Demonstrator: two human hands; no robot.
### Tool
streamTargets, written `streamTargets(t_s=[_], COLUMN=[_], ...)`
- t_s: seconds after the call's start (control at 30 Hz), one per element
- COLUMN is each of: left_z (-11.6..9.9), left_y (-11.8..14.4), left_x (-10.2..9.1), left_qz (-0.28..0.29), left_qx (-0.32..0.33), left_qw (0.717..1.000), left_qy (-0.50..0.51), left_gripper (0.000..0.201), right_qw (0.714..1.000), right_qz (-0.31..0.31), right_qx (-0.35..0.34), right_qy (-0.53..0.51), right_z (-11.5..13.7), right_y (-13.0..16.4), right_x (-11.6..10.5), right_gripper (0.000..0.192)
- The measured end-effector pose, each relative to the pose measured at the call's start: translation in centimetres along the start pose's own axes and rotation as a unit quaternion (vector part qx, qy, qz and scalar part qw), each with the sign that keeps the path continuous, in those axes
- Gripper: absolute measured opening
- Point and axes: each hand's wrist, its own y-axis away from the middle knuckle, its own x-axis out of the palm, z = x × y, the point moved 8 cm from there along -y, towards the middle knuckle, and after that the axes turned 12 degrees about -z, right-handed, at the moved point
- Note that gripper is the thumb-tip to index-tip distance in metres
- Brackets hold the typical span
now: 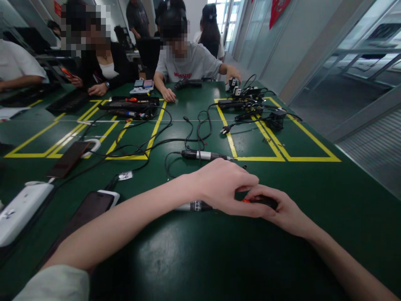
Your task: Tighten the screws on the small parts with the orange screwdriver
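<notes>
**Both your hands bunched up on one small tool, mid-table**

Starting at the far left: there's a white power strip at the edge of the green table, and a dark phone lying a bit further back by a white ring-shaped thing. Closer to you sits another phone, face up on top of a white block, just beside your left forearm.

Moving to the middle: a loose tangle of black cables snakes over the yellow floor-tape boxes, and a pen-shaped tool with a silver band lies just behind your hands, cord attached.

Now your hands. Your left hand comes across from the left, fingers curled down, its grip pinching at the red-orange bit where the two hands meet. Sticking out from under that hand to the left is a grey-and-black barrel, lying flat on the table. Your right hand comes in from the right, and its grip is wrapped round a dark, rounded piece, fingertips touching your left hand's. Can't tell if the barrel and the dark piece are one tool or two, your hand hides the join.

Further right and back: a pile of black chargers and plugs in another yellow box. Across the table, a person in a grey shirt rests both hands on the top, and a person in black sits to the left of them.
</notes>
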Motion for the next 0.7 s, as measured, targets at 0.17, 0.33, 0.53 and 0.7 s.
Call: streamTargets(t_s=[0.17,0.33,0.53,0.7], left_z=[-1.0,0.5,3.4,4.2], left_y=[-1.5,0.6,7.3,12.6], left_x=[0.4,-1.2,-2.9,-1.5], left_qz=[-0.03,-0.09,-0.061,-0.022], left_qx=[-0.023,-0.1,-0.232,-0.274], left_qw=[0.999,0.99,0.965,0.947], left_qy=[-0.01,-0.038,-0.108,-0.164], left_gripper=[0.05,0.044,0.041,0.054], right_qw=[1.0,1.0,0.999,0.998], right_qz=[-0.005,-0.014,-0.037,-0.05], right_qx=[-0.012,-0.006,0.023,0.042], right_qy=[-0.004,0.007,0.01,-0.007], right_z=[0.7,0.6,-0.2,-0.6], right_y=[-0.1,-0.1,-0.3,-0.4], right_x=[-0.1,0.0,0.3,0.6], right_gripper=[0.021,0.021,0.03,0.031])
